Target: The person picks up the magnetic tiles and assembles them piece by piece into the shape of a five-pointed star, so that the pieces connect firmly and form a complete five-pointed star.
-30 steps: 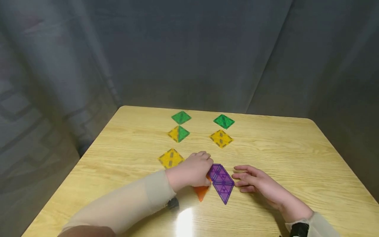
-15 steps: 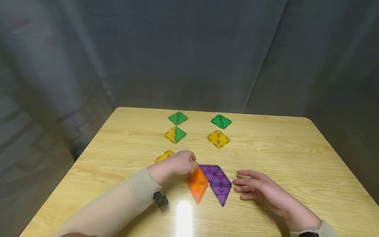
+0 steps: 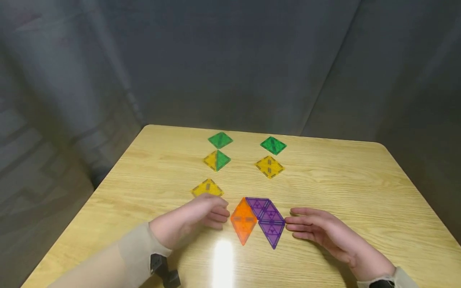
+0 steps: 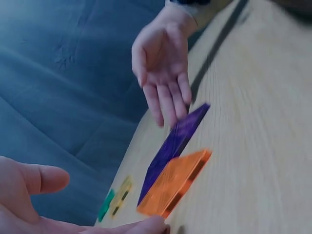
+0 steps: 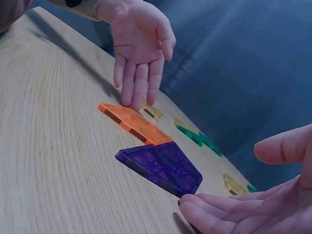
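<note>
An orange diamond of magnetic tiles (image 3: 243, 221) lies flat, its upper right edge against a group of purple triangular magnetic tiles (image 3: 271, 218). Left of the orange diamond is my left hand (image 3: 196, 218), palm turned inward, fingers relaxed and fingertips close to its left corner. On the other side, my right hand (image 3: 324, 232) has its fingers extended, the tips right at the purple tiles' right corner. The right wrist view shows the orange (image 5: 134, 123) and purple (image 5: 163, 165) pieces side by side between both hands. Neither hand grips anything.
Behind my left hand lies a yellow diamond (image 3: 207, 188), partly covered. Farther back are a yellow-and-green diamond (image 3: 217, 160), a green one (image 3: 220, 140), another yellow one (image 3: 269, 166) and another green one (image 3: 273, 145). Dark curtains (image 3: 230, 68) stand beyond the wooden table (image 3: 342, 176).
My left hand has let go of the orange diamond and drawn back to its left, uncovering it. My right hand stays beside the purple tiles.
</note>
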`<state>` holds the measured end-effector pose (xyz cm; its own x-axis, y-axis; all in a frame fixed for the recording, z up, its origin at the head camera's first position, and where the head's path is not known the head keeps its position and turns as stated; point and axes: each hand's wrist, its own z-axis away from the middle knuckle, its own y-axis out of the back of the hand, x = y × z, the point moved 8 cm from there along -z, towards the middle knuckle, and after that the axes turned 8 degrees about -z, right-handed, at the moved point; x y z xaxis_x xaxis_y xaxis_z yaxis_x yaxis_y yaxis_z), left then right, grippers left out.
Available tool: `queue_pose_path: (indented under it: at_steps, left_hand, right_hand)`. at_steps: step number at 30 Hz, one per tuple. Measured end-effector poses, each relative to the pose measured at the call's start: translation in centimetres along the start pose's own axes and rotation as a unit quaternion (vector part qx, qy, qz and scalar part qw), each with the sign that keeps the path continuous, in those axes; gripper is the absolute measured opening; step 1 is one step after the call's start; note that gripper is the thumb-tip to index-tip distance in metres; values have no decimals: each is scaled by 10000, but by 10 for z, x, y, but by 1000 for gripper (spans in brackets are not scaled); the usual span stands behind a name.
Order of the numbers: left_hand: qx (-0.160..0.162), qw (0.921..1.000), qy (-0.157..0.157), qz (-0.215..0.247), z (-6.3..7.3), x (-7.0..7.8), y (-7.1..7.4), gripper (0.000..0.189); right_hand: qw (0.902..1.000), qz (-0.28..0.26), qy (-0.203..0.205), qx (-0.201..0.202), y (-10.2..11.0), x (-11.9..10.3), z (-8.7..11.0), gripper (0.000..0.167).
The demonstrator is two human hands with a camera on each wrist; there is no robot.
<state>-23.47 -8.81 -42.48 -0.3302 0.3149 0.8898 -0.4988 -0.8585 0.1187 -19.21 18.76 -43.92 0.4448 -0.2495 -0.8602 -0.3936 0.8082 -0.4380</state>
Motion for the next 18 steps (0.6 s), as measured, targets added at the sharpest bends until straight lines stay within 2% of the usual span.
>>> queue_pose_path:
  at_steps: [5,12,18]
  left_hand:
    - [-59,9996,-45,277,1,-2,-6,56]
    - [240,9981,14,563,2,-7,-7,62]
    - [394,9967,-98,699,-1,-8,-8,49]
  right_hand:
    - [9998,-189,-90,20,2,1,-1,58]
    - [9995,-273,-171,42,3,1,-2,59]
    - [9993,-337,-132,-130,2,0,-2,58]
